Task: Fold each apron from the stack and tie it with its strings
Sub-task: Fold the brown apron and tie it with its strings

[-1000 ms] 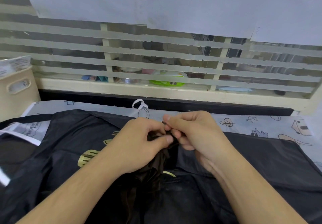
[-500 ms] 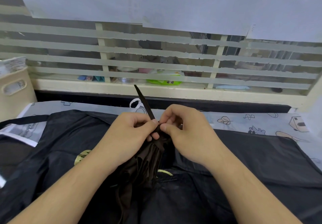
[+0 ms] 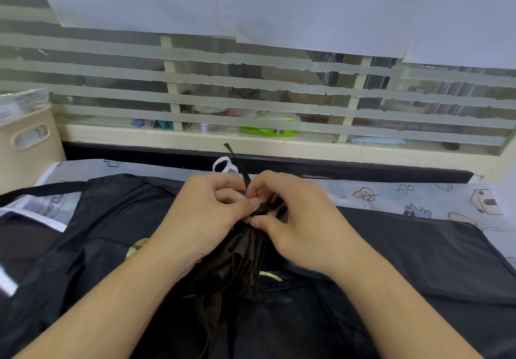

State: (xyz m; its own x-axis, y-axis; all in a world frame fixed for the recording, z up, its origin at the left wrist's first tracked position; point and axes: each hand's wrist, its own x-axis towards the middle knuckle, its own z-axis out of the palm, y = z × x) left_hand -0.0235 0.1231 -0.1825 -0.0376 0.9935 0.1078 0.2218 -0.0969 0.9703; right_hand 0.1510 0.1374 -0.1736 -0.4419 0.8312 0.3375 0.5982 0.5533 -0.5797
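A dark brown folded apron bundle (image 3: 237, 263) is gathered between my hands, above the spread black aprons (image 3: 391, 261) of the stack. My left hand (image 3: 203, 216) and my right hand (image 3: 296, 219) pinch the bundle's top end, thumbs and fingertips touching at the middle. One thin dark string end (image 3: 236, 163) sticks up and away from between my fingers. More string tails hang down from the bundle toward me. How the strings cross is hidden by my fingers.
A beige plastic basket (image 3: 28, 146) with papers stands at the far left. A white loop (image 3: 223, 164) lies behind my hands on the patterned table cover (image 3: 418, 196). A striped glass partition (image 3: 251, 93) with a cream sill closes the back.
The string end came up from between my fingers and now points up and away. My hands stay pinched together on the bundle's top, shifted slightly away from me.
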